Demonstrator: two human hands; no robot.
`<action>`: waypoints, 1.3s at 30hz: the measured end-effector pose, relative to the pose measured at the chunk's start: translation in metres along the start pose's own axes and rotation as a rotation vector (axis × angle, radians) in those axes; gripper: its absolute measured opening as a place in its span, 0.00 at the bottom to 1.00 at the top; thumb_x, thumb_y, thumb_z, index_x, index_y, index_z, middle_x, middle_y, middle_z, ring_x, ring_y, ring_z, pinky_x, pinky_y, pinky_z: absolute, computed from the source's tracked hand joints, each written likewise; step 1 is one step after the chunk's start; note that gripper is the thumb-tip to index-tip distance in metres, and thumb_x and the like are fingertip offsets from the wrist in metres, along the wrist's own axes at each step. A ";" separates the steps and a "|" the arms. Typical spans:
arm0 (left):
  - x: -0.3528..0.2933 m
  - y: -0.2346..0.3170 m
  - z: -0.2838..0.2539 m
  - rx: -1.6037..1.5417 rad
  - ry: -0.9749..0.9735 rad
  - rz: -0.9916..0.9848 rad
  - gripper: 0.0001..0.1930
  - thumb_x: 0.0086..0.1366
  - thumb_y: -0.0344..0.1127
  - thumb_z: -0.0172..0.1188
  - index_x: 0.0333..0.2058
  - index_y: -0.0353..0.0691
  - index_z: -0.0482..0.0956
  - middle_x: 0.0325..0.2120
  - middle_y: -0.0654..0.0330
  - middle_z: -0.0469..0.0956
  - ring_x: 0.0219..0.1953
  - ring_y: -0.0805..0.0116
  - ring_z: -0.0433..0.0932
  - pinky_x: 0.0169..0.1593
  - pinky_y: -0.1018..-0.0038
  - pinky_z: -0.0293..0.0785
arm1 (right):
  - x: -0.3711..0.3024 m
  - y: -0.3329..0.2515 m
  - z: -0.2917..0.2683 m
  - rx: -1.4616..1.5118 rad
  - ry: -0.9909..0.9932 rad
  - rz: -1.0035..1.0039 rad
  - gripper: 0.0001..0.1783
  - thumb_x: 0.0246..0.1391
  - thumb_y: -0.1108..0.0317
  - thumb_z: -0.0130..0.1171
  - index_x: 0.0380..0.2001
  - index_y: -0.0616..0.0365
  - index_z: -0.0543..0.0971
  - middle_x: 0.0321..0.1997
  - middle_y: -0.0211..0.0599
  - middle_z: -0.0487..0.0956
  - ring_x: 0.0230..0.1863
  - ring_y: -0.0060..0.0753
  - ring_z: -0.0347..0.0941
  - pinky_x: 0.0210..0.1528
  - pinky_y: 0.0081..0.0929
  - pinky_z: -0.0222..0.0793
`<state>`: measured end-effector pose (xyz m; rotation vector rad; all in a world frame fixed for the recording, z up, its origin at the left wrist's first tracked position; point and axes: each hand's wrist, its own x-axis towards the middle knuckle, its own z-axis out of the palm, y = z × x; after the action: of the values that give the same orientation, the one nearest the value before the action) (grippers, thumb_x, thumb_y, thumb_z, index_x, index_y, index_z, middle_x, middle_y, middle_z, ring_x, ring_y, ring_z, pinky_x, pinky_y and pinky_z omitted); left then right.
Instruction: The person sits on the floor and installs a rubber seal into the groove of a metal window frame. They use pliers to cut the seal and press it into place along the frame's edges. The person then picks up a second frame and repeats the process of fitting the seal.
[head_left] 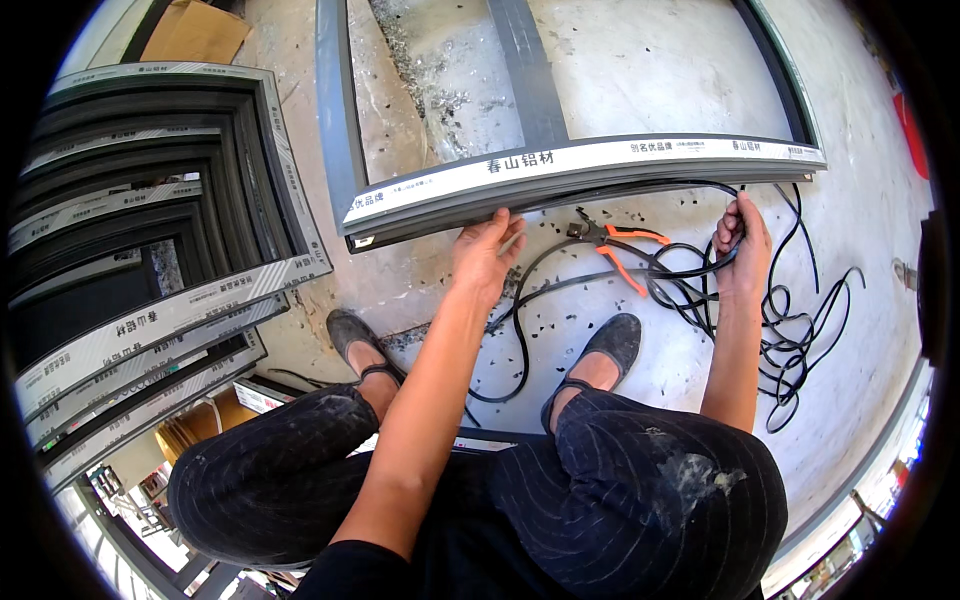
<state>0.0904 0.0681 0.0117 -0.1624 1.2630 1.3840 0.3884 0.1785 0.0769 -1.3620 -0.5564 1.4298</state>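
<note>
A grey window frame (pixel 560 155) lies ahead of me, its near side wrapped in white protective film. A black rubber strip (pixel 650 186) runs along that side's near edge. My left hand (pixel 485 248) touches the near edge from below, its fingers loosely bent and apart. Farther right, my right hand (pixel 741 240) is closed on the rubber strip just off the frame's edge. Between the hands, orange-handled pliers (pixel 610 238) lie on the floor among loops of the strip. The inner fingers of my right hand are partly hidden.
Several film-wrapped frames (pixel 285 170) are stacked at the left. More black strip (pixel 800 345) lies tangled on the floor (pixel 850 230) at the right. Dark scraps are scattered about my shoes (pixel 610 345). Cardboard (pixel 195 32) lies at the far left.
</note>
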 end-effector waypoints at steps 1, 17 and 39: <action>0.003 -0.004 -0.002 0.011 -0.004 0.024 0.09 0.58 0.34 0.65 0.34 0.39 0.75 0.30 0.59 0.79 0.35 0.68 0.77 0.39 0.76 0.74 | -0.001 0.001 0.003 -0.009 -0.005 -0.001 0.12 0.58 0.62 0.54 0.25 0.55 0.71 0.17 0.23 0.66 0.16 0.15 0.58 0.17 0.14 0.49; -0.009 0.052 -0.078 -0.066 0.255 0.197 0.12 0.60 0.38 0.63 0.38 0.40 0.74 0.31 0.62 0.77 0.35 0.69 0.75 0.39 0.73 0.72 | -0.007 0.001 -0.026 -0.074 0.011 -0.015 0.12 0.55 0.61 0.59 0.24 0.57 0.75 0.18 0.23 0.69 0.17 0.15 0.62 0.17 0.13 0.52; 0.002 -0.023 0.043 0.052 0.022 -0.148 0.12 0.62 0.39 0.60 0.37 0.37 0.72 0.35 0.55 0.78 0.38 0.64 0.78 0.41 0.73 0.75 | -0.013 0.014 -0.026 -0.179 0.060 -0.064 0.12 0.54 0.60 0.60 0.25 0.57 0.75 0.18 0.22 0.69 0.18 0.14 0.61 0.20 0.13 0.52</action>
<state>0.1314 0.0936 0.0150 -0.2317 1.2780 1.2244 0.4054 0.1542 0.0640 -1.5095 -0.6960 1.3081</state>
